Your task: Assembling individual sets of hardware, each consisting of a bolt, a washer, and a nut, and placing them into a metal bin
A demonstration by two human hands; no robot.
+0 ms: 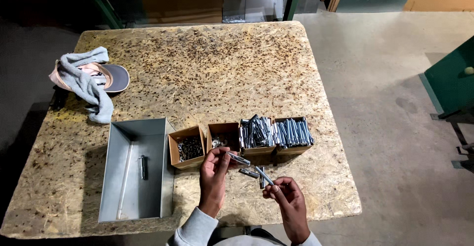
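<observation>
Left hand (214,169) pinches a short silver metal sleeve (238,158), right hand (286,191) pinches a long silver bolt (264,176); near the chipboard table's (207,63) front edge, either could slip and roll off.

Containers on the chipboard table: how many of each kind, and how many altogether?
Small brown cardboard boxes: 4
Large grey sheet-metal tray: 1
Total: 5
The left hand and right hand each hold a silver metal bolt.
</observation>
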